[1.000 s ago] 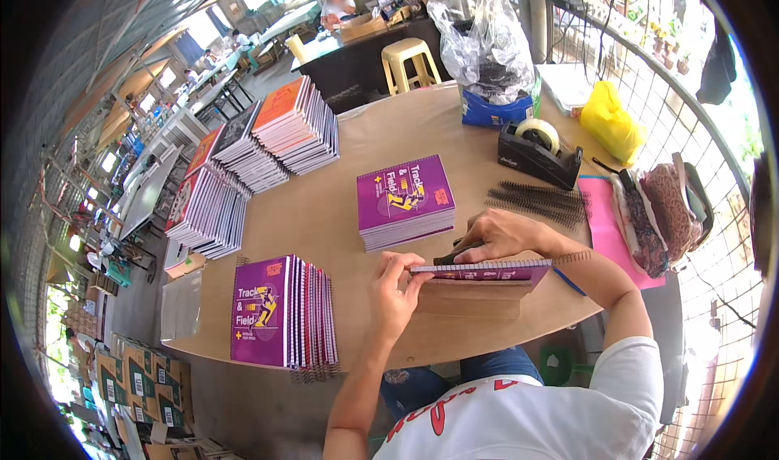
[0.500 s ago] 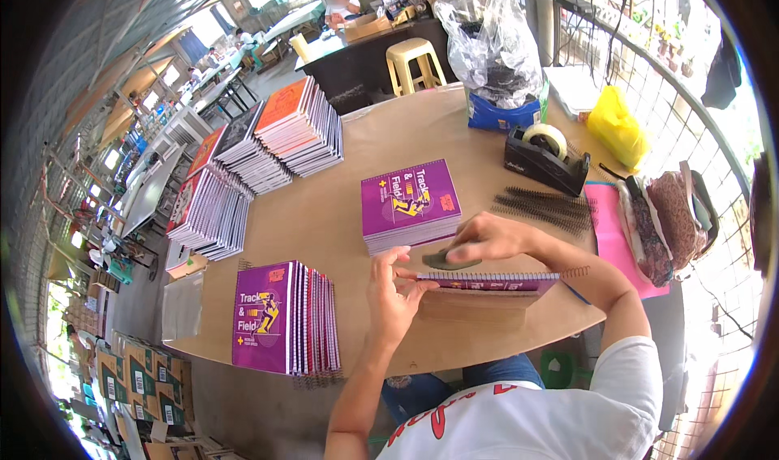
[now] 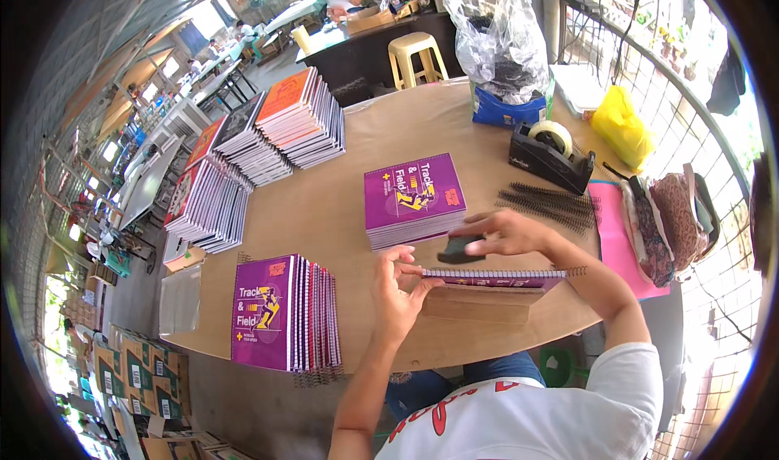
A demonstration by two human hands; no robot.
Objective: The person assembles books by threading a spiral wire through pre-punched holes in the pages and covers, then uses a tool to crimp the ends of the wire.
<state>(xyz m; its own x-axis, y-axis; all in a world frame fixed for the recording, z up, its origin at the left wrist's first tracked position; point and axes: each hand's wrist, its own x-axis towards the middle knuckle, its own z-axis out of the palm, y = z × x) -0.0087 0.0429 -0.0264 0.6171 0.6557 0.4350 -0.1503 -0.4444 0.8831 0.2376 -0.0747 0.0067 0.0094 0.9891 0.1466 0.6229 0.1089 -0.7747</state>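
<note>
1. Head view: the left hand [image 3: 395, 298], wrist bent upward, pinches the left end of a purple coil notebook [image 3: 499, 281], held spine-up near the worktop's [image 3: 308, 217] near edge.
2. The right hand [image 3: 510, 234], above the coil, has fingers closed around a dark tool [image 3: 459, 251], its kind seemingly too blurred to tell.
3. A tape dispenser [image 3: 545, 166] stands toward the right edge.
4. Beyond the far edge stands a yellow stool [image 3: 414, 48].

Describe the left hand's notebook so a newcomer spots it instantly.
From the brown tabletop, go to the edge nearest the white shirt. Near it, the left hand pinches the left end of a purple spiral notebook. Unlike the purple stacks, it is a single book seen nearly edge-on, its coil running past its right end.
</note>
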